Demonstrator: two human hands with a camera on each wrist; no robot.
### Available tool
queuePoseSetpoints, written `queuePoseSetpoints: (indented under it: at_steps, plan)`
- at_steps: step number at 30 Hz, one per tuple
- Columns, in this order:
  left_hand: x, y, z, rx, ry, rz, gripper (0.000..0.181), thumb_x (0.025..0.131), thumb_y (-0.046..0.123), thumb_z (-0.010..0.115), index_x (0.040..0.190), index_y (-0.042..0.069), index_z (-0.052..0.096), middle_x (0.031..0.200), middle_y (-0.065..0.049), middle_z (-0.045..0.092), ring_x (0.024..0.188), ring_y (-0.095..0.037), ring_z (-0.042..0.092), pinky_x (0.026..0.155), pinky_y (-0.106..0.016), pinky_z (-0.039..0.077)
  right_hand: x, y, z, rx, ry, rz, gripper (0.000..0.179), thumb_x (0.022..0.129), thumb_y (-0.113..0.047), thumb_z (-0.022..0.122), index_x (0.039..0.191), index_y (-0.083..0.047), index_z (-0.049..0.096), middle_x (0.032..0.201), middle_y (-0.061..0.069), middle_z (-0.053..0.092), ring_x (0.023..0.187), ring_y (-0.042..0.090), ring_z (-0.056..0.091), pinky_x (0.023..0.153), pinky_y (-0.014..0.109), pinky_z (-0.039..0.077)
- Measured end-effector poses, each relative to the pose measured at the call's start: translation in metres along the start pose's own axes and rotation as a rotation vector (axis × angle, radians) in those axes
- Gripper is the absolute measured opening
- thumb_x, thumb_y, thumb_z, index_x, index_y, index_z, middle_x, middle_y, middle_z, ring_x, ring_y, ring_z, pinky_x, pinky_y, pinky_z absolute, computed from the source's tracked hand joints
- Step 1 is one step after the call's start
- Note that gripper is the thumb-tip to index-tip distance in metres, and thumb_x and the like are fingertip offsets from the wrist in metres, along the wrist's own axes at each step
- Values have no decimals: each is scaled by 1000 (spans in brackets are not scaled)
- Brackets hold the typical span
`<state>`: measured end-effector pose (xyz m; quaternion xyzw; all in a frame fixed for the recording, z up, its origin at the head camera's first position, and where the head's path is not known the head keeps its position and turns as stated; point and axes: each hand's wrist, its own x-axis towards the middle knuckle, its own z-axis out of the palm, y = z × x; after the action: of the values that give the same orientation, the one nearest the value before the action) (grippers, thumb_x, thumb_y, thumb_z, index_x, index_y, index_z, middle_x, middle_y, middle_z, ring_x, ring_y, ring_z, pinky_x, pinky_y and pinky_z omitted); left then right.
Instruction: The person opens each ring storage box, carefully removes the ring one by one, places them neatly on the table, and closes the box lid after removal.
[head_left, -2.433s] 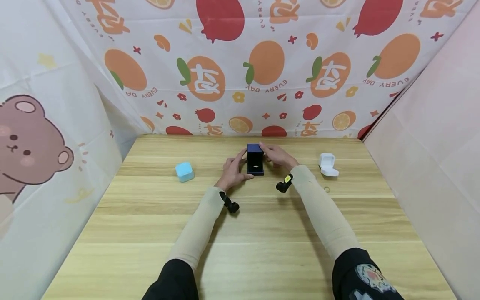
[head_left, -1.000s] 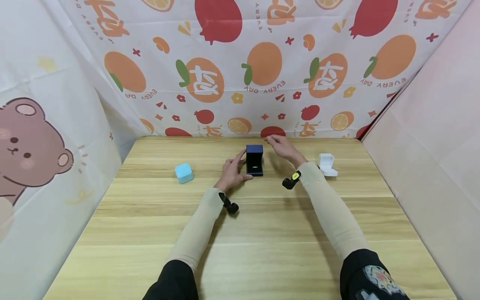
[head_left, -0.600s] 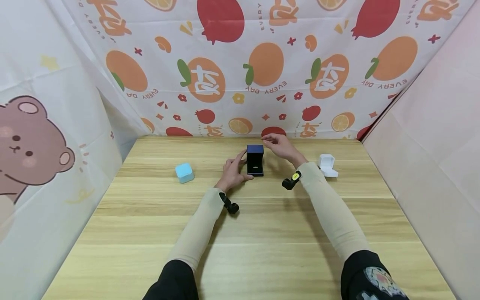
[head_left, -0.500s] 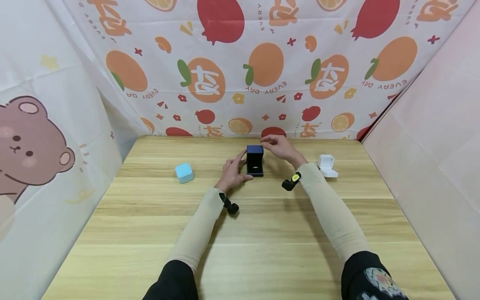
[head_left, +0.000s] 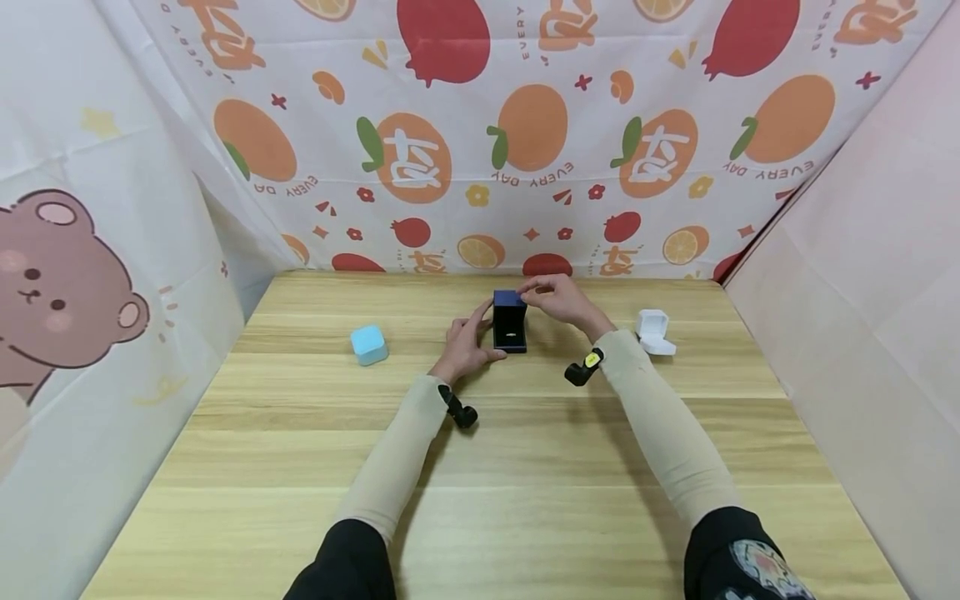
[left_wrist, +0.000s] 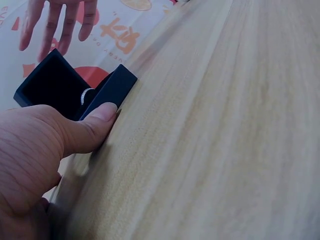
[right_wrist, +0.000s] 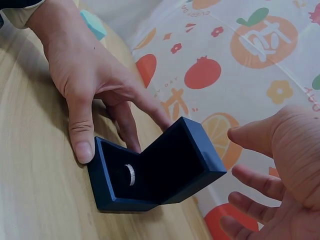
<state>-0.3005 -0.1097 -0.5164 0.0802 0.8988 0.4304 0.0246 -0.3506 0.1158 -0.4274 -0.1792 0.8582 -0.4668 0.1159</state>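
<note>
An open dark blue ring box (head_left: 510, 321) stands on the wooden table, lid raised. A sparkling silver ring (right_wrist: 130, 175) sits in its black lining. My left hand (head_left: 463, 346) holds the box from the left, its thumb (left_wrist: 102, 114) on the front edge of the base and other fingers at the side and back. My right hand (head_left: 557, 298) is just right of the raised lid (right_wrist: 186, 162). In the right wrist view its loosely bent fingers are spread behind the lid, with a gap between, holding nothing.
A light blue rounded box (head_left: 369, 344) lies on the table (head_left: 480, 500) to the left. An open white ring box (head_left: 656, 332) stands on the right, beyond my right forearm (head_left: 667, 417). A fruit-printed cloth (head_left: 480, 167) hangs behind the table's back edge.
My right hand was at the lid, drew back to the right, and has now come left again close to it. My left hand and the open ring box have stayed in place.
</note>
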Motion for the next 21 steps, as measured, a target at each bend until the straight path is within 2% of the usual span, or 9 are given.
queuePoseSetpoints:
  at_steps: [6, 12, 21]
  plan:
    - [0, -1, 0, -11, 5, 10, 103, 81, 24, 87, 161, 40, 23, 151, -9, 56, 135, -32, 33, 117, -55, 24, -2, 3, 3, -23, -16, 5, 25, 99, -30, 66, 117, -16, 76, 141, 6, 63, 135, 30, 53, 114, 54, 41]
    - [2, -2, -1, -16, 16, 16, 103, 80, 25, 87, 160, 41, 24, 150, -9, 57, 133, -32, 34, 116, -56, 25, -2, 6, 6, 5, -19, 13, 23, 97, -28, 68, 115, -16, 77, 148, 8, 59, 141, 30, 49, 116, 55, 38]
    - [5, -5, 0, 5, 11, 19, 104, 80, 27, 88, 160, 43, 23, 151, -8, 57, 134, -32, 34, 117, -56, 26, -3, 14, 8, -6, -30, 11, 26, 96, -27, 69, 117, -13, 76, 144, 10, 61, 139, 33, 50, 116, 57, 37]
